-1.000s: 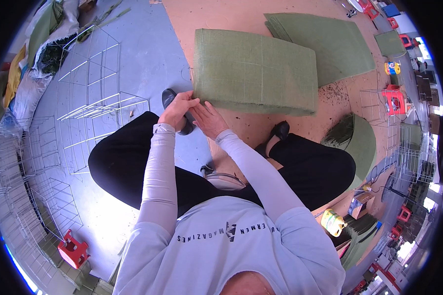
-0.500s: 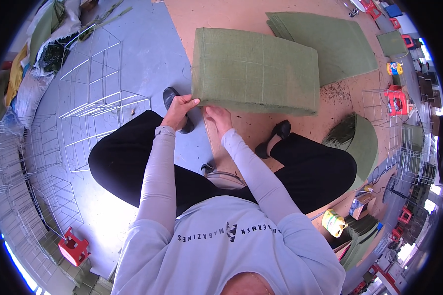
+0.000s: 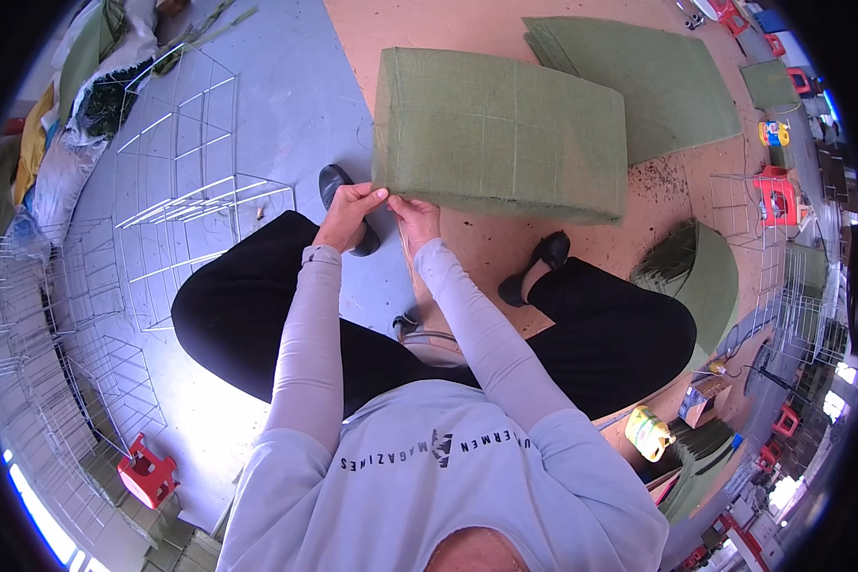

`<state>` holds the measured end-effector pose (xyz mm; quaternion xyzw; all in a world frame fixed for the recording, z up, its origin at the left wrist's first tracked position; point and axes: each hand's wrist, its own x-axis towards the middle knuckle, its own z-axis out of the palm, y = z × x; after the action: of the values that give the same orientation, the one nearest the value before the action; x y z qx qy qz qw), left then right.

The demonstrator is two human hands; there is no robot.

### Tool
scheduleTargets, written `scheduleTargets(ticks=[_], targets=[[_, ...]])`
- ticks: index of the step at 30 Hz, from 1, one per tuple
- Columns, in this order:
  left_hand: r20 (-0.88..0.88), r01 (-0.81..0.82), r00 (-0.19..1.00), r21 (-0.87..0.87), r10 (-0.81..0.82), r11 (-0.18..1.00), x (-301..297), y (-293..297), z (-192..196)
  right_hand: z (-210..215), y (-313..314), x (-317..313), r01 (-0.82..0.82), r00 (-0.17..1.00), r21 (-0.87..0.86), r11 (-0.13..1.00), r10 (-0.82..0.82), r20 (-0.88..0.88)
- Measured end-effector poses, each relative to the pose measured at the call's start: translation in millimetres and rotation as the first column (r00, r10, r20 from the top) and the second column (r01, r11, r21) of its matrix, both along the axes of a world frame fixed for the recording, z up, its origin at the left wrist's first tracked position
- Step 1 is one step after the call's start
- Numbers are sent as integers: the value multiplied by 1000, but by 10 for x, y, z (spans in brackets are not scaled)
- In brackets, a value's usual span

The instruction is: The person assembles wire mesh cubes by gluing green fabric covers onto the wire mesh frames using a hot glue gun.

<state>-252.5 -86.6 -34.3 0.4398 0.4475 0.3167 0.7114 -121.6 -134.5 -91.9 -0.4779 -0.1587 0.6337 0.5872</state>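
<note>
A box-shaped wire frame wrapped in green mesh cloth stands in front of me, the wires faintly showing through. At its near left corner my left hand pinches the mesh between thumb and fingertips. My right hand is closed on the mesh's lower edge just beside it, the two sets of fingertips almost touching. Whether anything thin lies between the fingers is too small to make out. Behind the box at the right, flat green mesh sheets lie stacked on the floor.
Bare wire frames stand at my left, more along the far left. Curved green mesh pieces lie by my right knee. Red stools stand at the lower left and right. A yellow container sits near my right side.
My right hand has shifted left and closed on the mesh edge next to my left hand. The left hand keeps its pinch. The box has barely moved.
</note>
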Motion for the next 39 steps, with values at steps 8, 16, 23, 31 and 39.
scheduleTargets(ticks=[8, 16, 23, 31, 39], targets=[[-50, 11, 999, 36, -9, 999, -60, -26, -112, 91, -93, 25, 35, 994, -73, 997, -42, -103], [-26, 25, 999, 36, -24, 999, -38, -7, -60, 40, 10, -22, 53, 997, 1, 999, -53, -53], [29, 31, 999, -44, -30, 999, -75, 3, -54, -83, 44, -30, 49, 997, 51, 997, -47, -56], [76, 45, 996, -111, -37, 993, -68, -27, 49, -140, 54, -61, 68, 997, 125, 990, -62, -55], [-439, -196, 704, 636, 559, 747, 255, 156, 411, -103, 55, -65, 70, 998, 1, 998, -70, -3]])
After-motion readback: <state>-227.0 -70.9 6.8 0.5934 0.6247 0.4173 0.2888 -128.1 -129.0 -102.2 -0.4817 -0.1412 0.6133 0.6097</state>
